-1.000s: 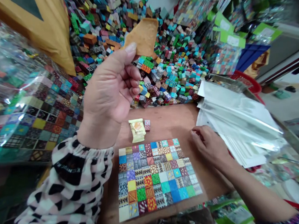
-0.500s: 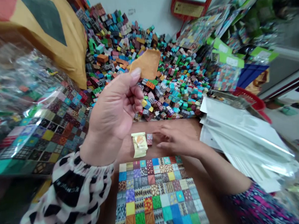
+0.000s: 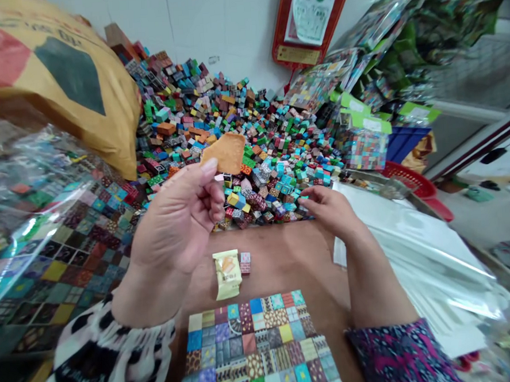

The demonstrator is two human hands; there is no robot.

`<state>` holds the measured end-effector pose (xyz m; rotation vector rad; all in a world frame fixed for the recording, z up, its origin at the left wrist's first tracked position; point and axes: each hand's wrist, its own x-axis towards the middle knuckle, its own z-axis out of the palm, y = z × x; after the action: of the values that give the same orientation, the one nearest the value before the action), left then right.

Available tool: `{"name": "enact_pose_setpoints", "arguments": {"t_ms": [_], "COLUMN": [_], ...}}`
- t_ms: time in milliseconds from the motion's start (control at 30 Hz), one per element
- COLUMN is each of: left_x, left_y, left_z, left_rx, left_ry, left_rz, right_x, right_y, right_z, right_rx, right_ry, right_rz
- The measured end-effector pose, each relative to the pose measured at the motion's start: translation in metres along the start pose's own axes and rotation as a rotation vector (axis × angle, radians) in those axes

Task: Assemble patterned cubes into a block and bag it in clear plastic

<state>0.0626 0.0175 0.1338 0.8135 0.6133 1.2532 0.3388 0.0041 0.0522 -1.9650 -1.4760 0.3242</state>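
The left hand (image 3: 174, 219) pinches a flat, angular orange-brown cracker (image 3: 231, 153). The right hand (image 3: 333, 212) reaches the multicoloured cube pile's (image 3: 250, 119) near edge; its grip is unclear.

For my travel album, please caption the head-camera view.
Left hand holds a cracker-like piece, right hand at a heap of colorful cubes.

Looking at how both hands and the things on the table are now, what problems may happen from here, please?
The left hand pinches the thin brown piece by one end, so it might slip or shed crumbs into the loose cubes behind it. The right hand is at the pile's edge, so a careless push could roll some cubes down. Its forearm lies close beside the clear plastic sleeves and might drag them.
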Motion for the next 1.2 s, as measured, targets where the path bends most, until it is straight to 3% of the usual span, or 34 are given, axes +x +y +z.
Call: {"name": "enact_pose_setpoints", "arguments": {"t_ms": [267, 500, 800, 1200], "left_x": [0.002, 0.004, 0.007, 0.011], "left_y": [-0.004, -0.008, -0.013, -0.022], "left_z": [0.003, 0.006, 0.006, -0.005], "left_rx": [-0.011, 0.004, 0.018, 0.115], "left_ry": [0.057, 0.097, 0.135, 0.01], "left_rz": [-0.01, -0.021, -0.07, -0.062], "right_x": [0.004, 0.009, 0.011, 0.005], "right_y": [0.0, 0.016, 0.018, 0.008], "right_z": [0.04, 0.066, 0.065, 0.06], "right_rx": [0.049, 0.052, 0.057, -0.012], "right_ry": [0.224, 0.254, 0.26, 0.167], "right_rz": [0.118, 0.157, 0.105, -0.011]}}
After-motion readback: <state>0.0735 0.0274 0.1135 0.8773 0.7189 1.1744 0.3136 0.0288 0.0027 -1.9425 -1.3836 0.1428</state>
